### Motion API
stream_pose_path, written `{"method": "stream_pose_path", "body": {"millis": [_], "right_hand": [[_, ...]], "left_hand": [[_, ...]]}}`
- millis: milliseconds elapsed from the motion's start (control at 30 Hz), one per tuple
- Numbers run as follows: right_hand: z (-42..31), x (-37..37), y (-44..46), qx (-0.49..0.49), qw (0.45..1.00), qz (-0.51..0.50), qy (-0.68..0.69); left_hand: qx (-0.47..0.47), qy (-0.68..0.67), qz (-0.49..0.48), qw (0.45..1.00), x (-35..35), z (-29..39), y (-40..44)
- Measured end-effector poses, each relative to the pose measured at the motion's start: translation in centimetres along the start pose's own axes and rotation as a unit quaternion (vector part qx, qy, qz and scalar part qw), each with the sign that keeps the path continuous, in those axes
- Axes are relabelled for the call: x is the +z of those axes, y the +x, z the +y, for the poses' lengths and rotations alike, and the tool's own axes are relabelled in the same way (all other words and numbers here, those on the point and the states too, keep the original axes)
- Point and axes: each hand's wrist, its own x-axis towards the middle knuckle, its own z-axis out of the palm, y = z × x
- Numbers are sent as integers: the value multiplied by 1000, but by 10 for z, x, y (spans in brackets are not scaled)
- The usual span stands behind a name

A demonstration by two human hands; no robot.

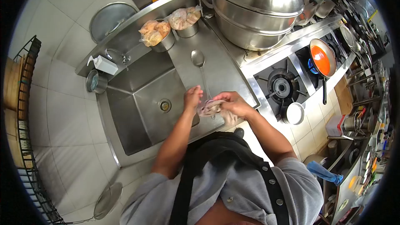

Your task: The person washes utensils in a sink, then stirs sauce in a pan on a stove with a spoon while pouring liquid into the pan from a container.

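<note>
One steel sink (143,114) spreads left of centre in the frame. Right of it, near the middle, the right hand (235,105) pinches a crumpled, cloth-like bundle (211,108), which trails roughly sideways, leftward, to the curled left hand (193,97); whether that one grips, I can't tell. Folds blur below the right fingers, and the bundle partly hides a thin spoon handle (204,81).

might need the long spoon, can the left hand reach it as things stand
Probably yes: the left hand is near the long spoon, most of which lies uncovered on the steel counter; only its lower end seems hidden by the crumpled item in the right hand.
</note>
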Motion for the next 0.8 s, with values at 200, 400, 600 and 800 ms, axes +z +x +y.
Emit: {"method": "stream_pose_path", "body": {"millis": [200, 400, 600, 800], "right_hand": [[-3, 73, 90, -192, 973, 49, -119], [23, 162, 149, -176, 980, 87, -26], [9, 151, 195, 78, 975, -139, 154], [24, 161, 238, 210, 904, -362, -85]], "left_hand": [[153, -391, -119, 900, -35, 27, -84], [224, -408, 86, 881, -90, 40, -50], [458, 151, 76, 873, -170, 58, -55], [532, 418, 100, 729, -190, 17, -25]]}}
